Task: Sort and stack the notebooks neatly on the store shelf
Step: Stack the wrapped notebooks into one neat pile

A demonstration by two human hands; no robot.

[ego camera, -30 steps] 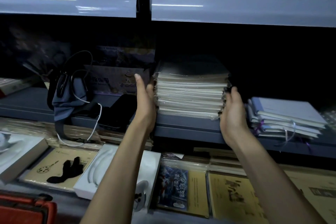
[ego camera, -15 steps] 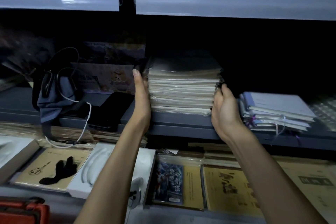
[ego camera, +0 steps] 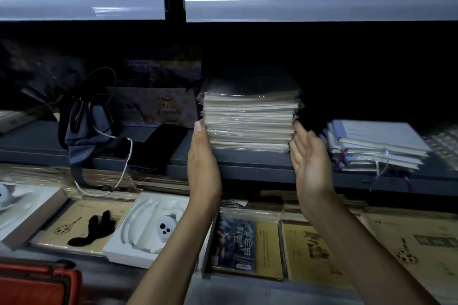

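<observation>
A tall stack of plastic-wrapped spiral notebooks (ego camera: 250, 116) stands on the dark grey shelf (ego camera: 247, 171), near its front edge. My left hand (ego camera: 202, 158) lies flat with straight fingers against the stack's lower left side. My right hand (ego camera: 309, 158) is open with the palm turned left, its fingertips at the stack's lower right corner. Neither hand grips anything. A second, lower pile of pale blue notebooks with ribbon markers (ego camera: 376, 146) lies to the right on the same shelf.
A grey pouch with cables (ego camera: 84, 129) and a black phone (ego camera: 158, 148) sit left of the stack. Below, flat boxes and kraft notebooks (ego camera: 317, 252) cover the lower display. A red case (ego camera: 37, 285) is at the bottom left. An upper shelf front (ego camera: 297, 0) overhangs.
Both hands have slid back towards me along the stack's sides. My right hand's fingers have uncurled from the stack's edge and now stand straight beside it.
</observation>
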